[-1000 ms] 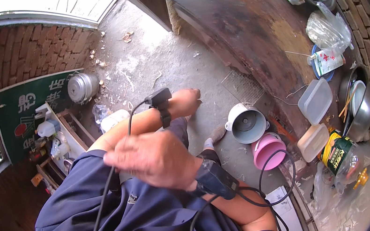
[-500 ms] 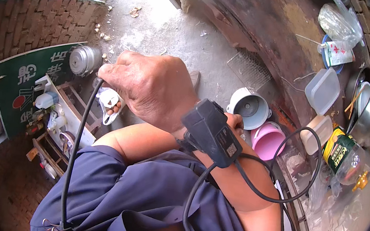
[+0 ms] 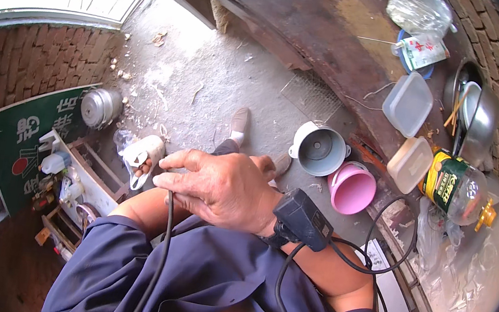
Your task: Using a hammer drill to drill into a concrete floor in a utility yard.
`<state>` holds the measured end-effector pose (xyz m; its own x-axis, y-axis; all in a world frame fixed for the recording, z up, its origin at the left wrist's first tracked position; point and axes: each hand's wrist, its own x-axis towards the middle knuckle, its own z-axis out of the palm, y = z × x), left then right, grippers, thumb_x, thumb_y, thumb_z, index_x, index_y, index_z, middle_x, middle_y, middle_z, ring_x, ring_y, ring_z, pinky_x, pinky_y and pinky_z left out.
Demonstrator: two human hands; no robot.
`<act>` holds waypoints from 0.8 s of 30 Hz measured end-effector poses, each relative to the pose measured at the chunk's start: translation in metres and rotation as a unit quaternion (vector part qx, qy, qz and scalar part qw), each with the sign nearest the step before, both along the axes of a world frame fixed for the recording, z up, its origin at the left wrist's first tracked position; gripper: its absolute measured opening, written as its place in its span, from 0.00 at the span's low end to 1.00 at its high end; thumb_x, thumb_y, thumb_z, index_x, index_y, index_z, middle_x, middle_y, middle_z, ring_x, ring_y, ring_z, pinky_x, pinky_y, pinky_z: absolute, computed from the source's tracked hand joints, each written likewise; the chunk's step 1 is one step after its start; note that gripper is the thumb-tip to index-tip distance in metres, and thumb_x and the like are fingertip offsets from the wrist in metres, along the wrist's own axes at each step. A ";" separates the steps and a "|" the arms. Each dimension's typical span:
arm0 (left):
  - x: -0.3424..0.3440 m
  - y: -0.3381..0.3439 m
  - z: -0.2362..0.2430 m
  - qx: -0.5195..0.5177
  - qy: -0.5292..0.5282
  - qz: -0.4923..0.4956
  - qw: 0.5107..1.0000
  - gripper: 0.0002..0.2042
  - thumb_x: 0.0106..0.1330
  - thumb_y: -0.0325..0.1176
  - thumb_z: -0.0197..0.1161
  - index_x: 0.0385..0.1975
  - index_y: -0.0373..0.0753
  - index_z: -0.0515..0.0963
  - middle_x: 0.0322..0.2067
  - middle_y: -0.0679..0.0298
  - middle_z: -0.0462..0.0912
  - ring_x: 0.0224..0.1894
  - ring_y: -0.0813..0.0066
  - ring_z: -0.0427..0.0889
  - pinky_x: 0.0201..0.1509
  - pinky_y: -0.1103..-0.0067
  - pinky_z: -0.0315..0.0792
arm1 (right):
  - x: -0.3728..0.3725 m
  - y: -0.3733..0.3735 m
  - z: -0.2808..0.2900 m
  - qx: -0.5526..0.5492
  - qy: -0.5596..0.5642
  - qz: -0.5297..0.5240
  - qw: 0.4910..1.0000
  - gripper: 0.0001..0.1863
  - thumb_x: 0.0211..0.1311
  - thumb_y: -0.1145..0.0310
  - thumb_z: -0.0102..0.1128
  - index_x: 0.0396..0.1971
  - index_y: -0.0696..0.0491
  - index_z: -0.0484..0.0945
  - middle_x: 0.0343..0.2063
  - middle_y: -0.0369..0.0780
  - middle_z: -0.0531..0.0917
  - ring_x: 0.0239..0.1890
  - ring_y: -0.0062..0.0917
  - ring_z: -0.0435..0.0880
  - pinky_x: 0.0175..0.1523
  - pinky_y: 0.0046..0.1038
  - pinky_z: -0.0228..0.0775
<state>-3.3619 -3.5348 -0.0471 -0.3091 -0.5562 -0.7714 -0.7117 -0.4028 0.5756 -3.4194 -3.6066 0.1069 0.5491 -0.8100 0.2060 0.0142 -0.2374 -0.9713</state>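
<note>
My arms cross in front of my lap, the right one on top. My right hand (image 3: 219, 187) points left with its back up; two fingers are stretched apart. Between its forefinger and thumb runs a black cable (image 3: 161, 252) that comes up from my clothes. On the right wrist sits a black boxy device (image 3: 304, 220) with more cable looping to the right. Of my left hand (image 3: 265, 166) only a small part shows behind the right one; its fingers are hidden. Just beyond the right fingertips lies a white bag (image 3: 147, 149) with brown things in it.
A grey-white pot (image 3: 320, 150) and a pink bucket (image 3: 352, 189) stand on the right. The dark tabletop (image 3: 295, 15) holds plastic containers and a large bottle (image 3: 456, 188). To the left are a metal pot (image 3: 100, 108), a wooden rack (image 3: 92, 166) and a green sign (image 3: 10, 154).
My right hand has come down and to the right, towards my body, bringing the cable along. Its fingers are more spread. The view has shifted, and my feet now show.
</note>
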 end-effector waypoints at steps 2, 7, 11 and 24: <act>0.005 0.004 -0.012 -0.005 0.030 -0.026 0.999 0.12 0.61 0.36 0.62 0.39 0.37 0.80 0.31 0.56 0.84 0.35 0.63 0.84 0.42 0.71 0.75 | -0.010 0.001 0.007 0.008 0.011 0.002 1.000 0.15 0.51 0.69 0.68 0.42 0.45 0.83 0.45 0.36 0.82 0.33 0.30 0.85 0.35 0.26 0.77; 0.012 0.008 -0.017 0.143 0.055 0.067 0.986 0.12 0.64 0.34 0.61 0.43 0.34 0.77 0.32 0.59 0.83 0.36 0.69 0.83 0.40 0.76 0.75 | -0.026 0.007 0.016 0.042 0.015 0.014 0.999 0.16 0.53 0.64 0.69 0.44 0.43 0.82 0.44 0.36 0.83 0.35 0.29 0.85 0.36 0.26 0.77; 0.030 -0.009 0.023 0.152 0.240 0.117 0.952 0.13 0.64 0.34 0.61 0.44 0.34 0.77 0.35 0.55 0.83 0.38 0.66 0.83 0.41 0.74 0.75 | -0.048 0.022 0.014 0.049 -0.002 0.005 0.999 0.17 0.52 0.66 0.70 0.44 0.48 0.82 0.42 0.38 0.83 0.41 0.31 0.84 0.42 0.27 0.76; 0.082 -0.045 0.189 -0.033 0.306 0.239 0.921 0.10 0.70 0.35 0.57 0.45 0.36 0.74 0.36 0.62 0.82 0.34 0.75 0.83 0.37 0.80 0.76 | -0.208 0.075 0.246 -0.066 -0.238 0.353 0.902 0.12 0.59 0.67 0.64 0.36 0.60 0.83 0.32 0.44 0.77 0.12 0.21 0.66 0.17 0.25 0.56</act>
<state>-3.2797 -3.5798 0.1414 -0.3825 -0.7814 -0.4930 0.0042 -0.5350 0.8448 -3.6271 -3.5312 0.3527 0.7426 -0.2444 0.6235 0.6153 -0.1184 -0.7793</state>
